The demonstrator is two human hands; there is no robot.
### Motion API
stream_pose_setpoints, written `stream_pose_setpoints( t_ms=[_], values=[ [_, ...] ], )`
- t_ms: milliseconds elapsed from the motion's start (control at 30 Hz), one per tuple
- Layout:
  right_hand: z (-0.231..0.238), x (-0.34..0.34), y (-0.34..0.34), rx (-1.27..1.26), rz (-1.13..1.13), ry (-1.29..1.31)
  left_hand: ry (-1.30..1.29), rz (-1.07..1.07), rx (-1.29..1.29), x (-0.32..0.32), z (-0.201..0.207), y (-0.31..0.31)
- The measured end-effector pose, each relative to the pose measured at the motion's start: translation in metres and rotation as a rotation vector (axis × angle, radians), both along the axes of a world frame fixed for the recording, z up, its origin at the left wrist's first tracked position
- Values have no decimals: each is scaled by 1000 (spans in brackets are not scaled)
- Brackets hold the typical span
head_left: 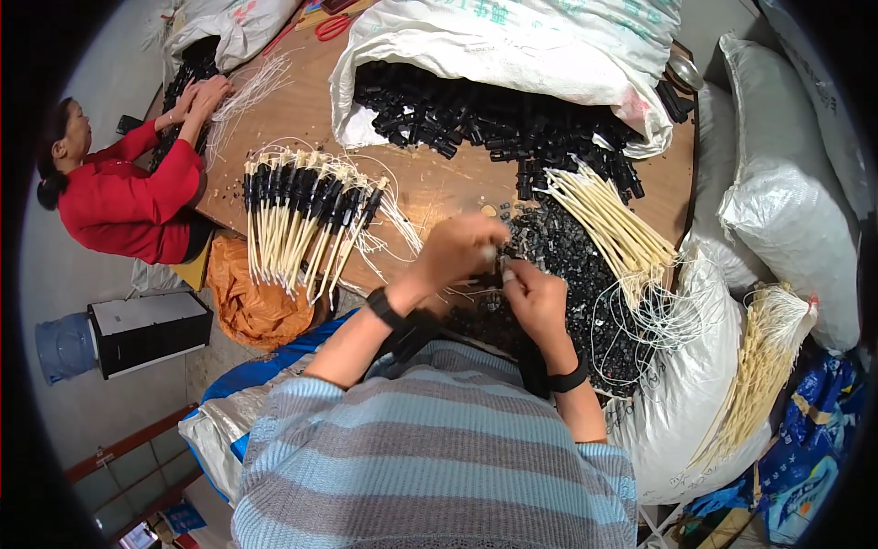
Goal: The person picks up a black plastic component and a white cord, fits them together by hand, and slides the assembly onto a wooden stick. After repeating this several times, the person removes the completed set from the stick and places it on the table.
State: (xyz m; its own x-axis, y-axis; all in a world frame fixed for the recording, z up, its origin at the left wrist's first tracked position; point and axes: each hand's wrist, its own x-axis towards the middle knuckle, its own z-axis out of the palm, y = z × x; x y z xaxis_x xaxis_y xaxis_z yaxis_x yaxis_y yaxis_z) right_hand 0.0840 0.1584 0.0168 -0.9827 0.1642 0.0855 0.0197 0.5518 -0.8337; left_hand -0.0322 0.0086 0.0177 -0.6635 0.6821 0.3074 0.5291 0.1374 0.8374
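Observation:
Over the near edge of the table my left hand (457, 249) is bent inward, its fingers smeared by motion. Close beside it, my right hand (538, 297) is closed, thumb against fingers, around something small that I cannot make out. Beneath and right of both hands spreads a heap of small black parts (585, 293). To the left lies a row of pale sticks with black sleeves (311, 206), thin white strings at their far ends. On the right, a bundle of bare pale sticks with white strings (611, 224) rests on the heap.
A large white woven sack (512, 46) spills black tubular parts (494, 114) onto the wooden table (274, 105). Red-handled scissors (332, 27) lie at the back. At left a co-worker in red (137, 197) handles white strings (247, 101). Full sacks (786, 174) stand at right.

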Motion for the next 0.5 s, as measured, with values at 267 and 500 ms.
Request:
stream_pose_setpoints(
  t_ms=[267,500],
  values=[
    [2,13,13,-69,-240,-36,115,122,-207,-55,-52,32],
    [-7,-3,20,-223,-360,-246,-58,4,91,15,-5,39]
  ],
)
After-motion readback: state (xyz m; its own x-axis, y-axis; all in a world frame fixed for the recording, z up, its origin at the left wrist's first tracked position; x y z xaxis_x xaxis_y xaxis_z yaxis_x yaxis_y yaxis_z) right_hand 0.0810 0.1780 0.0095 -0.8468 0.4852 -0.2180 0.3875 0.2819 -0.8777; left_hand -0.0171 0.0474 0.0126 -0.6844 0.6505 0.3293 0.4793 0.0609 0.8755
